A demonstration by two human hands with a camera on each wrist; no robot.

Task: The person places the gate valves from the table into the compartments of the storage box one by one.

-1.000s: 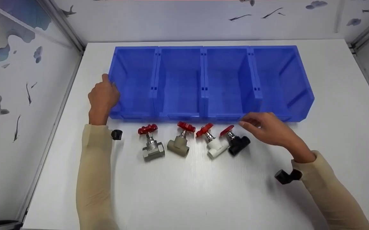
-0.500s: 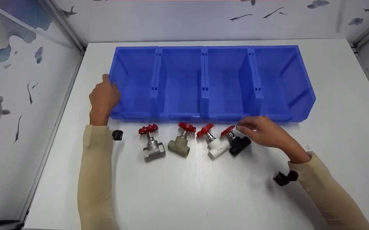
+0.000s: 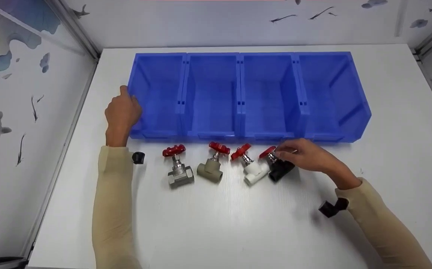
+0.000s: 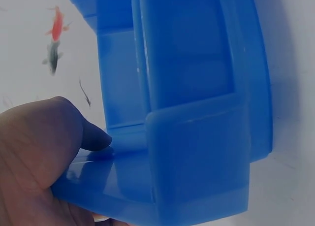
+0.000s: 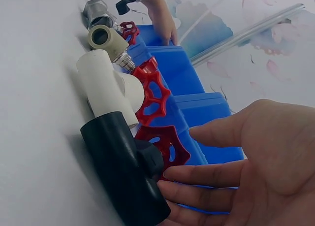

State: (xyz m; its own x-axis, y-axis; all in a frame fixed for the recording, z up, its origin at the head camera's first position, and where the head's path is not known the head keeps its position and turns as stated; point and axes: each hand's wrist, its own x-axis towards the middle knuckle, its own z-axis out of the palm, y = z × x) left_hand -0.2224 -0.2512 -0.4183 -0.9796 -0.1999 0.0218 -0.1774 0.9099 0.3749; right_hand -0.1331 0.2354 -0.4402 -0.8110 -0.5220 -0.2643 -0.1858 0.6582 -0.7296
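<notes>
Gripping the far-left blue bin (image 3: 162, 69) with left hand (image 3: 123, 111). Got right hand (image 3: 305, 154) by the near-right black valve (image 3: 278, 173), with pretty loose fingers.

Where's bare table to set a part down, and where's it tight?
Bare: the white table between the sleeves, on the person's side of the four valves; also right of the blue bins. Tight: between valves and bins, and around the white valve and black valve, close together, the right hand at the black one. Left hand holds the bins' left end.
</notes>
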